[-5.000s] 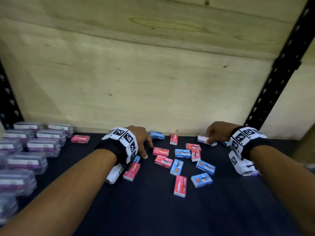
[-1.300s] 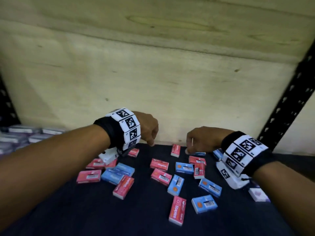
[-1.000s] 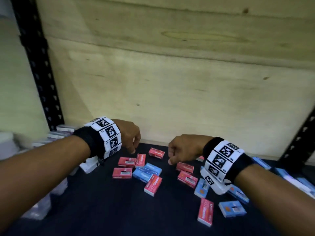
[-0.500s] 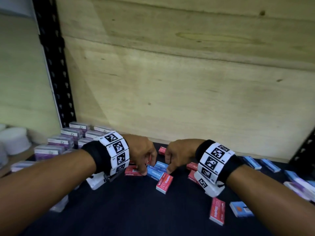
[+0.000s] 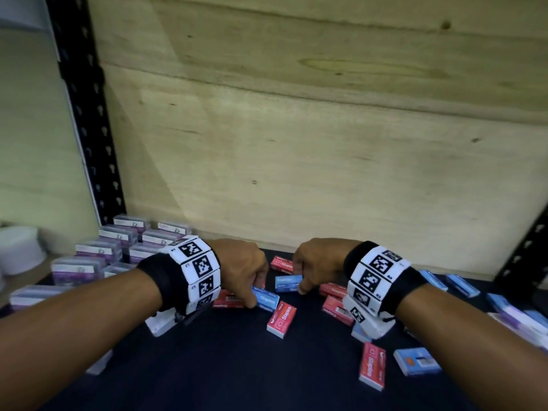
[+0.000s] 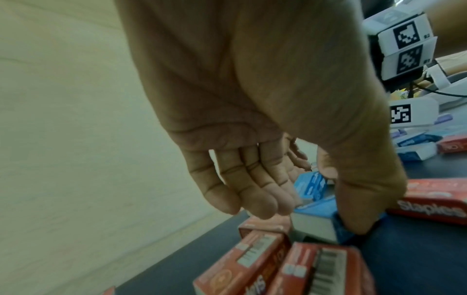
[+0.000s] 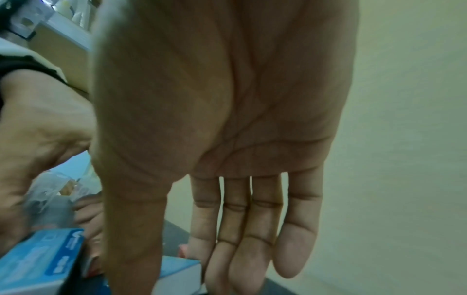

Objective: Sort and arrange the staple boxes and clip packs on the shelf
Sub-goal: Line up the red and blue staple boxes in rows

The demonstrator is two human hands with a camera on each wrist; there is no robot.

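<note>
A plywood back panel [image 5: 296, 161] stands behind a dark shelf [image 5: 225, 372], with a black slotted upright [image 5: 86, 114] at 10 o'clock. Clear clip packs [image 5: 118, 247] with purple contents sit in rows at 9 o'clock. Red and blue staple boxes lie scattered over the shelf centre and toward 3 o'clock.

The left hand [image 5: 241, 269] reaches down at centre; its thumb and fingers close on the ends of a blue box [image 5: 267, 299], thumb tip on the near corner in the left wrist view. The right hand [image 5: 318, 262] is just beside it at 1 o'clock, thumb and fingers bracketing a second blue box [image 5: 286, 283]; the fingers are nearly straight, and whether they clamp it cannot be told.

A red box [image 5: 281, 318] lies just below both, another [image 5: 372, 366] at 5 o'clock beside a blue one [image 5: 416, 361].
</note>
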